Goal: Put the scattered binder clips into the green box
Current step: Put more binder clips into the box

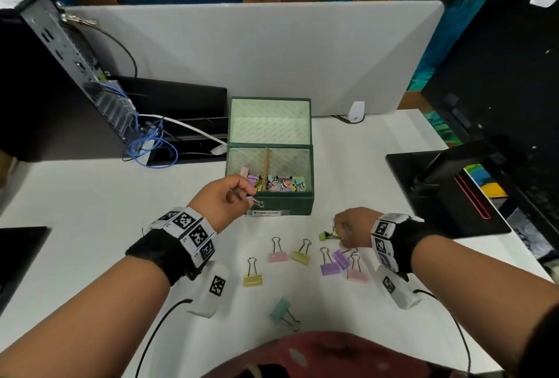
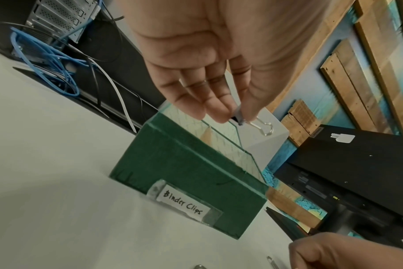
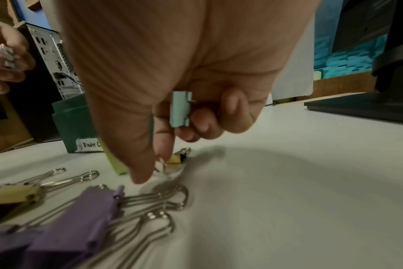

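Now the left hand [image 1: 225, 200] pinches a clip [image 2: 262, 125] just short of the green box [image 1: 281, 206], due to drop it in, while the right hand [image 1: 352, 228], a teal clip [image 3: 180, 111] tucked in its curled fingers, pinches a green clip [image 1: 325, 236] off the table.

This is an office workstation. A white table [image 1: 90, 196] is closed off at the back by a pale grey divider panel [image 1: 257, 54], the kind that separates neighbouring desks. A desktop computer tower [image 1: 69, 54] stands at the left with its rear ports facing in, and blue network cables [image 1: 151, 148] spill from it. At the right stands a black monitor [image 1: 499, 75] on its flat stand base [image 1: 438, 196]. Stationery adds to it: a green box [image 2: 184, 172] bears a handwritten label [image 2: 184, 202] reading "Binder Clips", and pastel binder clips [image 1: 302, 256] lie scattered on the table.
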Available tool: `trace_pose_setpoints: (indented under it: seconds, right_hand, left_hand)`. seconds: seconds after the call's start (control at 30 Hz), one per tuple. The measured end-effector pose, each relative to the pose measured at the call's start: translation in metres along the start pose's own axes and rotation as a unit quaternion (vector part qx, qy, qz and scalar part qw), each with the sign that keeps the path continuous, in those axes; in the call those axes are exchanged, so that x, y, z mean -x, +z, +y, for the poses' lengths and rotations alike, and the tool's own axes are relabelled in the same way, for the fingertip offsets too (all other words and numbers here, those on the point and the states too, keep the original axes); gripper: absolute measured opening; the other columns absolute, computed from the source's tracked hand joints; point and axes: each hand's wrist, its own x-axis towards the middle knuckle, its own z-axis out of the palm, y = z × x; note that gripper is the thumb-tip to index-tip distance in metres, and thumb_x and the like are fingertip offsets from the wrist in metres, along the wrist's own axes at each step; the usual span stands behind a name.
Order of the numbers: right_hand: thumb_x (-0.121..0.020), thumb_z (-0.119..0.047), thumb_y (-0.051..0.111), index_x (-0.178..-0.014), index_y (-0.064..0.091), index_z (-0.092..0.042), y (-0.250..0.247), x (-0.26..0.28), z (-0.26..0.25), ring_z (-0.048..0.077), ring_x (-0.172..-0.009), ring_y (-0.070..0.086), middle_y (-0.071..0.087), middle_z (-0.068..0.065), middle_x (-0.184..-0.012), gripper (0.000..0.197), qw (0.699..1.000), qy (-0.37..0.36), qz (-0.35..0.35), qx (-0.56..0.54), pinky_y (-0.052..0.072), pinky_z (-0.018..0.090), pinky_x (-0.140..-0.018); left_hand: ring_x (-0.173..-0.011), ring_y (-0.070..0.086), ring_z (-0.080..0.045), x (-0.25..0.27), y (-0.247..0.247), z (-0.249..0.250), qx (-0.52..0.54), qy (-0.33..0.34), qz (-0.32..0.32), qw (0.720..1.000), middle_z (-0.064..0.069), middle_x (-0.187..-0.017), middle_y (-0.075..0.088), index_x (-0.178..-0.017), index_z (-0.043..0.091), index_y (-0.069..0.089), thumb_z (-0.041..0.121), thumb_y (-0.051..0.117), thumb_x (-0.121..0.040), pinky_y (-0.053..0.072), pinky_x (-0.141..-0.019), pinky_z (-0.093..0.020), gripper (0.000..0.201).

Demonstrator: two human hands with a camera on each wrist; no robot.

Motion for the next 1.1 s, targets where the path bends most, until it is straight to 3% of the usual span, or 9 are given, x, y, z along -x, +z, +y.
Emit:
trace_pose_setpoints:
  seconds: [0.1, 0.2, 0.3, 0.4, 0.53, 0.67, 0.8, 0.97, 1.1]
  right_hand:
    - [-0.081, -0.033, 0.061, -0.064, 0.044, -0.026, -0.004, 0.004, 0.001, 0.02, -0.083, 0.052, 0.06, 0.0, -0.089, 0.024, 1.0, 0.006, 0.011, -0.029, 0.044, 0.03, -0.075]
    - [-0.089, -0.032, 0.052, -0.086, 0.051, -0.019, -0.013, 0.005, 0.001, 0.02, -0.083, 0.051, 0.055, -0.001, -0.09, 0.013, 0.995, 0.024, 0.055, -0.079, 0.039, 0.028, -0.068]
    - [-0.088, -0.032, 0.054, -0.101, 0.051, -0.016, -0.012, 0.0, 0.002, 0.022, -0.082, 0.052, 0.055, 0.0, -0.092, 0.02, 0.995, 0.038, 0.055, -0.076, 0.04, 0.027, -0.069]
    - [-0.082, -0.036, 0.063, -0.089, 0.044, -0.018, -0.006, -0.006, -0.002, 0.022, -0.078, 0.049, 0.053, 0.001, -0.088, 0.027, 0.997, 0.038, 0.038, -0.054, 0.037, 0.027, -0.064]
    - [-0.082, -0.026, 0.063, -0.082, 0.045, -0.019, -0.007, -0.012, -0.009, 0.02, -0.082, 0.047, 0.052, 0.0, -0.091, 0.02, 0.998, 0.031, 0.035, -0.052, 0.033, 0.023, -0.056]
    - [-0.08, -0.021, 0.063, -0.082, 0.047, -0.016, -0.005, -0.009, -0.011, 0.022, -0.082, 0.05, 0.053, 0.003, -0.092, 0.016, 0.997, 0.051, 0.012, -0.049, 0.039, 0.026, -0.062]
    - [-0.072, -0.019, 0.062, -0.075, 0.045, -0.02, -0.004, -0.001, -0.005, 0.021, -0.073, 0.048, 0.053, 0.001, -0.084, 0.018, 0.994, 0.042, 0.039, -0.092, 0.034, 0.023, -0.053]
    - [-0.068, -0.021, 0.061, -0.062, 0.038, -0.023, -0.005, 0.002, -0.002, 0.024, -0.072, 0.052, 0.058, 0.002, -0.083, 0.024, 0.991, 0.016, 0.066, -0.115, 0.037, 0.028, -0.059]
    - [-0.071, -0.02, 0.06, -0.069, 0.044, -0.02, -0.003, 0.0, -0.005, 0.022, -0.074, 0.05, 0.056, 0.003, -0.085, 0.016, 0.992, 0.019, 0.053, -0.111, 0.038, 0.027, -0.062]
  left_hand:
    - [-0.053, 0.051, 0.008, -0.006, 0.004, 0.001, 0.002, -0.003, -0.008, 1.0, 0.008, -0.072, 0.055, -0.076, 0.03, 0.057, 0.007, 0.064, -0.083, 0.041, -0.056, -0.001, 0.026]
    - [-0.053, 0.05, -0.001, -0.015, 0.007, 0.005, 0.001, -0.004, 0.001, 1.0, 0.008, -0.072, 0.054, -0.075, 0.03, 0.057, 0.007, 0.064, -0.083, 0.04, -0.053, -0.001, 0.025]
    - [-0.055, 0.048, -0.004, -0.024, 0.006, 0.011, -0.02, -0.011, 0.018, 1.0, 0.008, -0.071, 0.053, -0.079, 0.025, 0.059, 0.01, 0.065, -0.084, 0.039, -0.054, 0.001, 0.016]
    - [-0.056, 0.047, -0.002, -0.035, 0.005, 0.017, -0.042, -0.016, 0.022, 0.999, 0.01, -0.069, 0.053, -0.084, 0.023, 0.06, 0.012, 0.065, -0.083, 0.037, -0.053, -0.002, 0.012]
    - [-0.06, 0.048, -0.003, -0.051, 0.008, 0.025, -0.064, -0.023, 0.021, 0.997, 0.01, -0.07, 0.053, -0.082, 0.027, 0.058, 0.014, 0.064, -0.082, 0.037, -0.058, -0.015, 0.014]
    - [-0.061, 0.048, -0.004, -0.061, 0.013, 0.03, -0.1, -0.022, 0.021, 0.995, 0.011, -0.074, 0.054, -0.088, 0.026, 0.06, 0.02, 0.064, -0.083, 0.039, -0.057, -0.018, 0.008]
    - [-0.063, 0.05, -0.007, -0.068, 0.019, 0.031, -0.111, -0.018, 0.012, 0.994, 0.012, -0.076, 0.055, -0.086, 0.029, 0.059, 0.021, 0.064, -0.083, 0.04, -0.059, -0.018, 0.01]
    - [-0.061, 0.048, -0.005, -0.068, 0.022, 0.028, -0.099, -0.006, -0.003, 0.995, 0.01, -0.079, 0.055, -0.088, 0.027, 0.059, 0.019, 0.063, -0.084, 0.042, -0.059, -0.02, 0.009]
    - [-0.062, 0.048, -0.007, -0.068, 0.02, 0.024, -0.083, -0.005, -0.009, 0.996, 0.008, -0.08, 0.054, -0.085, 0.029, 0.058, 0.017, 0.063, -0.084, 0.042, -0.058, -0.019, 0.013]
